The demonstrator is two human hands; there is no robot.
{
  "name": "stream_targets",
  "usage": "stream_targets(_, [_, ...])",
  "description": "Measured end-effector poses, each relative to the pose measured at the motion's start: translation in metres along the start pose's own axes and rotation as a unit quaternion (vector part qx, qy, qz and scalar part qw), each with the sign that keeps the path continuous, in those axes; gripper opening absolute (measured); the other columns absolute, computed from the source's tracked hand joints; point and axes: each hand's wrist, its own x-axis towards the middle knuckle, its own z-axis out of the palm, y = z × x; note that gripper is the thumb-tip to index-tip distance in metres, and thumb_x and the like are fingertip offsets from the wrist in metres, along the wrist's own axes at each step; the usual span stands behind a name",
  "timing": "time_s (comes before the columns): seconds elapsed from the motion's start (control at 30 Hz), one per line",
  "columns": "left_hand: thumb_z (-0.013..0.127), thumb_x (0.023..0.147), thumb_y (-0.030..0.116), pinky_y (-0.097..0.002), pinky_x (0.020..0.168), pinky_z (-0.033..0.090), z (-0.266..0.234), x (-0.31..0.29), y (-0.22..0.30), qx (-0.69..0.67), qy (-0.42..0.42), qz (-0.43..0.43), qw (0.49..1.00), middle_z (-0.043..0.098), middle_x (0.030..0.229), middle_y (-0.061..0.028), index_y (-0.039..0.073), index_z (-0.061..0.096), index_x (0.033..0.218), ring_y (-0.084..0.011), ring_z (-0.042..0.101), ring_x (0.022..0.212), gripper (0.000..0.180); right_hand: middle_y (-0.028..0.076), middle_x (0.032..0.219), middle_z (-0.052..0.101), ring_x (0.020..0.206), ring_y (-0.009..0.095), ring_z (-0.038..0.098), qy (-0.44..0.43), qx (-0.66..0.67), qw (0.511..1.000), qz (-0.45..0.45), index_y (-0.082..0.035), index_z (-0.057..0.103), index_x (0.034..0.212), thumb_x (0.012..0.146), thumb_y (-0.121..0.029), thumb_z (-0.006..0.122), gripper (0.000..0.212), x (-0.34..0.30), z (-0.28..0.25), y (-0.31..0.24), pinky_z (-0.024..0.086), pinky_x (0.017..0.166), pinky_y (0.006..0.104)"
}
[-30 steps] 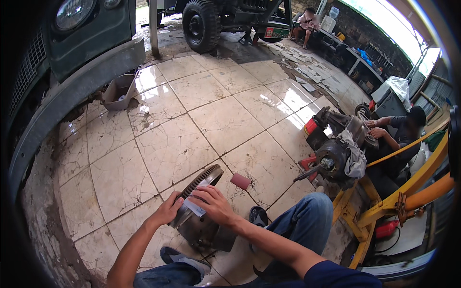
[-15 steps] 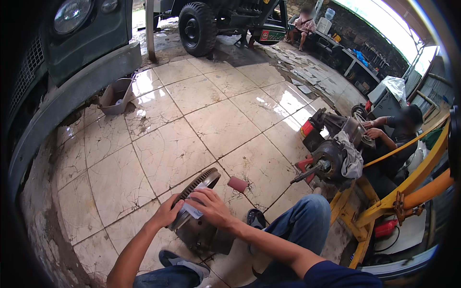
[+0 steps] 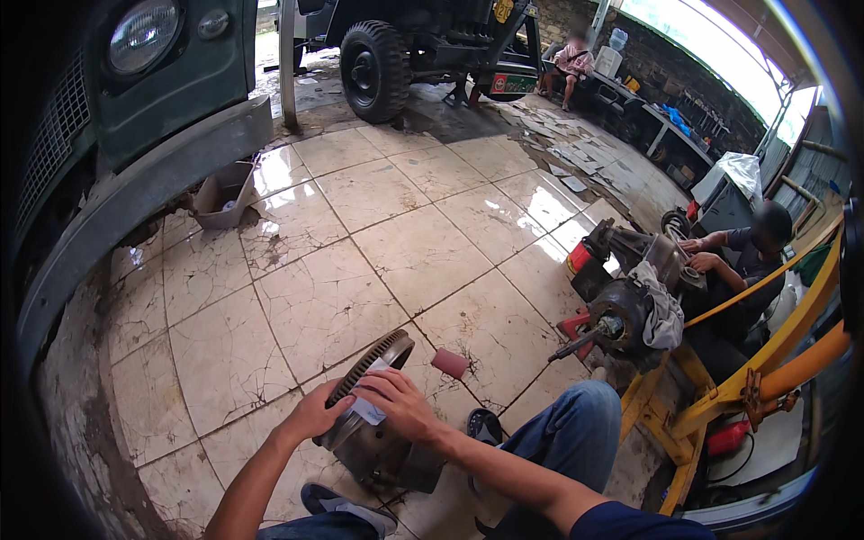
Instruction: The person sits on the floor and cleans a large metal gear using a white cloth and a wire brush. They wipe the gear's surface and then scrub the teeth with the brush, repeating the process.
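From the head view, here you are, both hands down between your shoes, with the toothed wheel point(image 3: 367, 360) tilted up on its edge against a dark metal housing point(image 3: 382, 461) on the tiled floor point(image 3: 315, 297). Your left hand point(image 3: 326, 412) is clamped on the wheel's rim, thumb on the near side, the other fingers partly out of sight. Your right hand point(image 3: 400, 405) lies flat over a pale sheet point(image 3: 367, 410) against the wheel; whether that grip pinches the sheet or only presses it, I cannot tell.

Watch that left grip! Nothing in sight shows the wheel bolted to the housing, so a loosened hold could let it roll or topple, and your left shoe point(image 3: 346, 506) sits near the housing's foot. Those teeth run right by your bare fingers: a slip of the right hand could scrape knuckles. The sheet looks thin, so hard, uneven pressure could make it skid or crumple.

Out past the wheel, a reddish block point(image 3: 450, 363) lies loose, near your right shoe point(image 3: 484, 427); a careless foot could kick it. And over right, a co-worker point(image 3: 756, 261) is busy at a bulky axle-like assembly point(image 3: 621, 319), well apart from you.
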Motion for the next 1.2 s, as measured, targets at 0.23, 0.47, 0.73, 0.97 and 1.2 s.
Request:
stream_targets(0.23, [0.06, 0.105, 0.03, -0.0342, 0.098, 0.05, 0.01, 0.001, -0.009, -0.073, 0.015, 0.006, 0.997, 0.068, 0.12, -0.0172, 0.003, 0.052, 0.143, -0.022, 0.065, 0.111, 0.048, 0.007, 0.136, 0.06, 0.135, 0.029, 0.053, -0.001, 0.002, 1.0, 0.0, -0.011, 0.068, 0.128, 0.077, -0.004, 0.069, 0.052, 0.001, -0.002, 0.0, 0.042, 0.114, 0.046])
stream_targets(0.47, [0.061, 0.103, 0.033, -0.0366, 0.101, 0.049, 0.002, -0.006, -0.002, -0.005, -0.009, 0.003, 1.0, 0.067, 0.126, -0.0209, 0.003, 0.05, 0.145, -0.0276, 0.065, 0.118, 0.052, 0.008, 0.137, 0.057, 0.137, 0.029, 0.049, -0.011, 0.003, 1.0, 0.0, -0.01, 0.064, 0.134, 0.085, -0.009, 0.062, 0.049, -0.004, -0.002, -0.003, 0.038, 0.117, 0.0464])
stream_targets(0.73, [0.059, 0.104, 0.033, -0.0374, 0.102, 0.049, 0.002, -0.01, -0.017, -0.007, -0.001, 0.004, 1.0, 0.066, 0.128, -0.0218, 0.003, 0.049, 0.147, -0.0292, 0.065, 0.119, 0.053, 0.009, 0.136, 0.057, 0.136, 0.029, 0.05, -0.006, 0.004, 1.0, 0.0, -0.009, 0.065, 0.132, 0.084, -0.009, 0.063, 0.048, -0.004, 0.002, -0.007, 0.038, 0.116, 0.0461])
stream_targets(0.97, [0.053, 0.108, 0.028, -0.0352, 0.1, 0.049, 0.009, -0.006, -0.02, -0.047, 0.017, 0.017, 0.999, 0.069, 0.123, -0.0188, 0.002, 0.052, 0.145, -0.0237, 0.065, 0.114, 0.045, 0.008, 0.135, 0.058, 0.135, 0.029, 0.051, 0.004, -0.002, 1.0, -0.003, -0.009, 0.065, 0.131, 0.083, -0.007, 0.062, 0.048, -0.004, 0.003, -0.006, 0.039, 0.116, 0.046])
stream_targets(1.2, [0.05, 0.111, 0.031, -0.0344, 0.104, 0.046, 0.01, -0.002, -0.028, -0.097, 0.026, 0.031, 0.994, 0.068, 0.126, -0.0171, 0.001, 0.052, 0.145, -0.0219, 0.062, 0.118, 0.045, 0.007, 0.134, 0.059, 0.135, 0.028, 0.051, 0.015, -0.009, 1.0, -0.008, -0.011, 0.068, 0.128, 0.083, -0.007, 0.061, 0.046, -0.001, 0.009, -0.009, 0.038, 0.117, 0.0452])
